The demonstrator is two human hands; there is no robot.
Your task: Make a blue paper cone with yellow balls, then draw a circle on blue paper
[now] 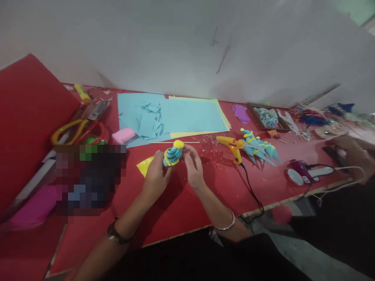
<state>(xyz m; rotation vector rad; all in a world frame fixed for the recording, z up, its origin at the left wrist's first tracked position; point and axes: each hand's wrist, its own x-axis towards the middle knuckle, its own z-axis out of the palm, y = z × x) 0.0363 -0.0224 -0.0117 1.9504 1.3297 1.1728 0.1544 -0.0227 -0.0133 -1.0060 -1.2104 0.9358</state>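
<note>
A light-blue paper craft cone, shaped like swirled ice cream, is gripped in my left hand. It has yellow trim round its edge and a yellow ball on top. Beside it on the right, my right hand has its fingers loosely curved and apart, close to the cone; whether a fingertip touches it I cannot tell. Under my left hand lies a yellow patterned piece. To the right rests a yellow hot glue gun with an orange light, next to several similar blue cones.
Blue paper sheets with cut scraps lie at the back of the red table. Yellow-handled scissors and a pink block are left. The glue gun's black cord hangs over the front edge. Another person's hand is far right.
</note>
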